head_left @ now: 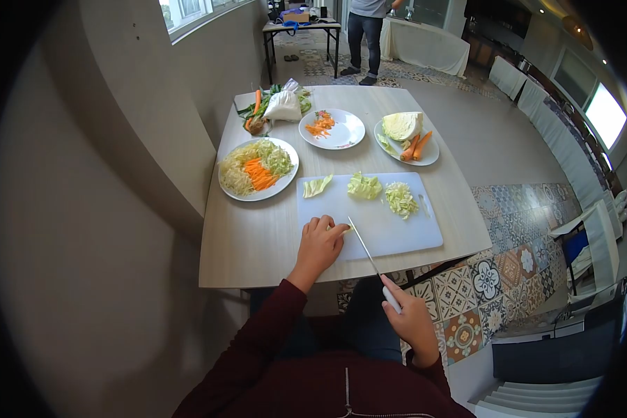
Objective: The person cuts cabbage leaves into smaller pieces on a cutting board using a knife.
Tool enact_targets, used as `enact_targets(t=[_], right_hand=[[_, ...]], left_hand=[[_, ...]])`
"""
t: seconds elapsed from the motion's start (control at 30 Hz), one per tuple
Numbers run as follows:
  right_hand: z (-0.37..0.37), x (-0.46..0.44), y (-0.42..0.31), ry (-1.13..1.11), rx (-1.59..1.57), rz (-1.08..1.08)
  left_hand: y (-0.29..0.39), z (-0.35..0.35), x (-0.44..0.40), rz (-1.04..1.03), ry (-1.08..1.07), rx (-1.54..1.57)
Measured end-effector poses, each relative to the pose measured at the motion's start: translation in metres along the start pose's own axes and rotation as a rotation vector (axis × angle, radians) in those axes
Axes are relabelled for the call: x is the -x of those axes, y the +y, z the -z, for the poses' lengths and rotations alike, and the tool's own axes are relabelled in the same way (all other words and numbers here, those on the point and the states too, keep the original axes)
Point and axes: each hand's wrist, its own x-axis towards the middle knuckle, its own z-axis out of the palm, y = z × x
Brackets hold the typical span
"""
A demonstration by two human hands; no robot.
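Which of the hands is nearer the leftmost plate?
Left. The left hand is at the cutting board, right of the leftmost plate; the right hand, holding the knife, is farther right and nearer the body.

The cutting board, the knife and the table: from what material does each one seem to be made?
Cutting board: probably plastic, smooth, evenly white, with no visible grain.
Knife: the blade looks like metal, thin and grey; the handle is white, perhaps plastic.
Table: pale top with wood-like streaks, perhaps wood or laminate; I cannot tell which.
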Motion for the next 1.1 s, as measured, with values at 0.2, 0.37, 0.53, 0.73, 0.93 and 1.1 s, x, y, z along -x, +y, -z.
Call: enact_targets(t=[0.2, 0.37, 0.53, 0.73, 0.93, 1.1], right_hand=[[-0.001, -0.001, -0.005, -0.034, 0.004, -0.026], [0.002, -0.001, -0.015, -0.093, 0.066, -0.115], [0.000, 0.003, -0.010, -0.079, 0.025, -0.056], [-0.007, -0.012, -0.015, -0.111, 0.003, -0.079], [-0.021, -0.029, -0.004, -0.092, 0.043, -0.068], [-0.019, -0.025, 0.004, -0.074, 0.029, -0.057]], left_hand=[[0.001, 0.002, -0.001, 0.000, -0.020, -0.017], [0.002, 0.003, -0.002, 0.014, -0.053, -0.025], [0.001, 0.001, -0.001, -0.004, -0.020, -0.020], [0.001, 0.001, -0.001, -0.001, -0.014, -0.018], [0.001, 0.002, -0.001, 0.005, -0.017, -0.013], [0.002, 0.002, -0.001, 0.015, -0.011, -0.005]])
